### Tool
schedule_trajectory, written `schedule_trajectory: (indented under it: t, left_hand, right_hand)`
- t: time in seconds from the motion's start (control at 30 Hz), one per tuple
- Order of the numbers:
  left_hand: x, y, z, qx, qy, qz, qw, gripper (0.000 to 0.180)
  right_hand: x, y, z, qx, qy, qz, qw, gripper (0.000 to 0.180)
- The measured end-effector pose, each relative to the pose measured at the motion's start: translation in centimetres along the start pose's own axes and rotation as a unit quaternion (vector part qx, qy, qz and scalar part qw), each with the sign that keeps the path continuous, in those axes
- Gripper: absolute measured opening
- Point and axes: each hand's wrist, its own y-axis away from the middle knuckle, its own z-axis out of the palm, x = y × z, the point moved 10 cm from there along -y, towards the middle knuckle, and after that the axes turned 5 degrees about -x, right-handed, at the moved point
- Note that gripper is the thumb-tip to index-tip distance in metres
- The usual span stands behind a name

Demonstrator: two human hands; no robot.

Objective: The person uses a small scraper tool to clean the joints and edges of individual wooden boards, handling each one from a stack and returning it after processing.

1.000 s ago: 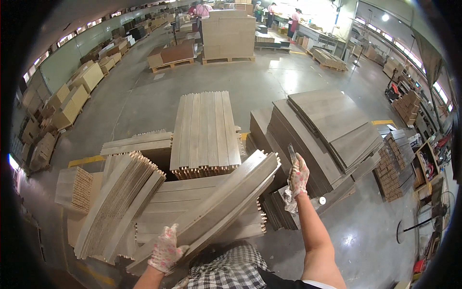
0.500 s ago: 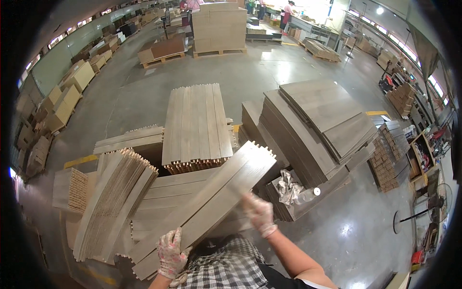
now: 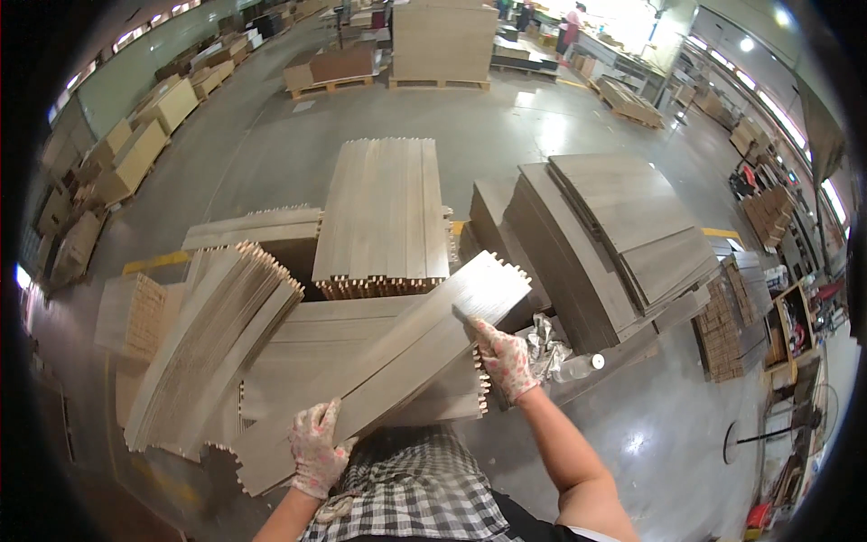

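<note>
A pair of long grey-brown wooden slats (image 3: 388,361) lies slantwise across the stack in front of me, pale dowel-like pegs sticking out at the far end. My left hand (image 3: 316,449), in a patterned glove, grips the near edge of these slats toward their lower end. Further up, my gloved right hand (image 3: 507,361) is closed on a small dark-grey flat piece (image 3: 464,315), whose kind I cannot make out, and holds it against the upper slat. Beneath lie more slats (image 3: 334,327). The palm sides of both hands are hidden.
Leaning slats (image 3: 208,348) stand at the left, and a tall slat stack (image 3: 379,212) beyond the middle. Large panels (image 3: 623,221) are piled at the right. Crumpled silver wrapping (image 3: 544,348) and a clear bottle (image 3: 576,367) lie near my right hand. A fan (image 3: 731,443) stands further right.
The right hand, blurred before, is now sharp and slightly to the right and higher, with the grey piece visible. The left hand keeps its grip. The whole view has shifted.
</note>
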Motion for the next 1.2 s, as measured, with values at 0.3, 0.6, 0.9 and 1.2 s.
schedule_trajectory:
  t: [0.3,0.6,0.9,1.2]
  left_hand:
    - [-0.7,0.3,0.1,0.017,-0.007,-0.016,1.0,0.082]
    - [-2.0,3.0,-2.3,0.03,-0.031,-0.023,0.999,0.093]
    - [-8.0,7.7,-1.4,0.037,0.017,-0.031,0.999,0.091]
    - [-16.3,16.3,-2.4,0.063,0.111,-0.108,0.986,0.08]
  right_hand:
    - [-0.2,-1.4,-2.4,0.004,0.126,0.051,0.991,0.038]
    - [-11.1,5.8,5.8,-0.036,0.092,-0.022,0.995,0.055]
    - [-21.4,14.1,16.9,-0.191,0.029,-0.084,0.978,0.05]
    - [-27.4,17.1,21.6,-0.174,0.159,-0.16,0.959,0.066]
